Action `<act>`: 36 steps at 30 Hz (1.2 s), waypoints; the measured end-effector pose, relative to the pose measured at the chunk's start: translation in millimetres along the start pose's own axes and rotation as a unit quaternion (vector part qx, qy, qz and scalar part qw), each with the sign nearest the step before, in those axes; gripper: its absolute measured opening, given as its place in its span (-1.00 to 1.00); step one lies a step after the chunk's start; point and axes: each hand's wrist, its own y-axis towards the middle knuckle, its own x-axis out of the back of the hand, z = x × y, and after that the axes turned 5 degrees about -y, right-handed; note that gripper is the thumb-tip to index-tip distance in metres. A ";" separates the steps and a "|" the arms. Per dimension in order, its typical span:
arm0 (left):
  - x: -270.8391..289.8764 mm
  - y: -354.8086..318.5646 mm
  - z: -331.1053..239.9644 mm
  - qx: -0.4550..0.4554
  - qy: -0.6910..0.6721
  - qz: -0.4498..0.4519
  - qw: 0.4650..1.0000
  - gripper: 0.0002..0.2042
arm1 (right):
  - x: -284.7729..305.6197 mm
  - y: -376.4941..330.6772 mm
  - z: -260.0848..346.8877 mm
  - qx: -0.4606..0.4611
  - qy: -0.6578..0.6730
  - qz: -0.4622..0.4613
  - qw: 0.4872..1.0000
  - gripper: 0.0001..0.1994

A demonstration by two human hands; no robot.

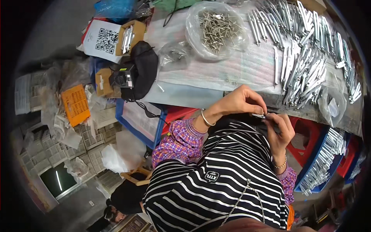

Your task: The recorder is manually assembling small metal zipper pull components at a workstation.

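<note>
At the table's near edge, my left hand (244, 101) and my right hand (281, 130) meet in front of my body. Between their fingertips is a small silvery metal piece (258, 115), pinched from both sides; most of it is hidden by the fingers. Beyond them, several long slim metal strips (305, 77) lie heaped on the table's right side. One single strip (276, 66) lies apart, left of the heap. A clear plastic bag (192, 33) full of nail-like metal pins (217, 30) stands open at the far middle. A few tiny metal bits (232, 81) rest just past my left hand.
A foam-covered table (208, 71) spans the far side. At its left are a black pouch (145, 63), a small device with a cord (124, 79) and cardboard boxes (138, 28). Blue bins (307, 170) of strips stand low right. Another person (121, 199) is at lower left.
</note>
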 end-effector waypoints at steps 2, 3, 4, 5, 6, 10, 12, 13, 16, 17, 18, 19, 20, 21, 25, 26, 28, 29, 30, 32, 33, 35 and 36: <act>2.0 1.8 -6.1 0.023 0.024 -0.001 0.999 -0.91 | -1.4 -2.1 -1.5 -0.018 -0.012 0.005 1.000 -0.76; 3.8 1.0 -7.8 0.041 0.055 -0.014 0.998 -0.92 | -2.0 -1.9 -1.4 -0.026 -0.012 0.014 0.999 -0.75; 4.5 -0.6 -7.7 0.045 0.053 -0.026 0.997 -0.92 | -2.5 0.8 0.0 -0.011 -0.011 0.013 1.000 -0.74; 5.7 -2.0 -7.8 0.049 0.050 -0.037 0.997 -0.92 | -3.7 4.7 1.2 0.004 -0.011 0.013 1.000 -0.73; 6.5 -4.2 -8.1 0.057 0.053 -0.046 0.996 -0.92 | -4.7 5.2 0.3 0.011 -0.014 0.010 1.000 -0.73; 6.4 -4.6 -2.6 0.053 0.002 -0.049 0.997 -0.91 | -8.8 5.5 -5.5 0.032 -0.006 -0.007 0.999 -0.74; 6.9 -1.8 4.7 0.022 -0.024 -0.055 0.998 -0.92 | -9.2 2.5 -11.8 0.048 -0.018 -0.018 0.999 -0.73; 5.7 -1.6 5.5 0.024 -0.025 -0.051 0.998 -0.92 | -9.0 1.3 -11.9 0.045 -0.021 -0.020 0.999 -0.73; 4.8 -1.2 5.5 0.031 -0.053 -0.056 0.996 -0.93 | -8.9 -0.8 -12.1 0.054 -0.028 -0.022 0.998 -0.72; 6.0 -1.8 5.2 0.052 -0.050 -0.050 0.996 -0.91 | -9.0 -1.4 -12.4 0.059 -0.020 -0.025 0.998 -0.72; 6.6 -1.9 5.1 0.073 -0.046 -0.044 0.995 -0.89 | -9.0 -2.0 -12.7 0.063 -0.011 -0.029 0.998 -0.72; 5.7 -2.1 5.1 0.075 -0.046 -0.044 0.995 -0.89 | -8.1 -2.3 -12.7 0.062 -0.011 -0.029 0.998 -0.72; 4.6 -2.5 5.1 0.073 -0.040 -0.052 0.995 -0.89 | -6.9 -2.3 -12.4 0.056 -0.013 -0.025 0.998 -0.72; 3.5 -3.1 5.0 0.071 -0.034 -0.060 0.995 -0.89 | -5.9 -2.5 -12.1 0.049 -0.015 -0.020 0.998 -0.72; 0.0 -1.9 3.5 0.080 -0.069 -0.064 0.992 -0.89 | -4.0 -2.2 -13.6 0.022 -0.024 -0.020 0.999 -0.74; 0.2 -1.9 4.9 0.058 -0.071 -0.056 0.994 -0.88 | -3.9 -1.5 -13.2 0.015 -0.026 -0.021 0.999 -0.76; -0.8 -2.2 7.3 0.038 -0.073 -0.046 0.996 -0.87 | -4.1 -0.7 -13.3 0.005 -0.028 -0.024 0.999 -0.77; -2.4 -2.8 8.6 0.032 -0.070 -0.063 0.995 -0.87 | -4.5 -0.3 -14.1 -0.001 -0.026 -0.025 0.999 -0.78; -4.3 -3.4 9.7 0.026 -0.067 -0.080 0.994 -0.86 | -5.0 -0.1 -14.9 -0.007 -0.023 -0.025 0.999 -0.79; -12.4 -5.0 9.3 0.017 -0.062 -0.103 0.993 -0.85 | -5.5 0.0 -15.6 -0.011 -0.016 -0.024 1.000 -0.79; -15.4 -5.5 9.3 0.006 -0.058 -0.127 0.990 -0.84 | -6.1 -0.3 -15.8 -0.013 -0.009 -0.020 1.000 -0.79; -15.4 -7.2 12.7 0.000 -0.044 -0.136 0.990 -0.82 | -8.4 0.3 -14.3 -0.018 -0.007 -0.022 1.000 -0.79; -15.7 -7.9 13.7 -0.006 -0.030 -0.146 0.989 -0.80 | -9.3 0.7 -13.3 -0.023 -0.005 -0.022 0.999 -0.79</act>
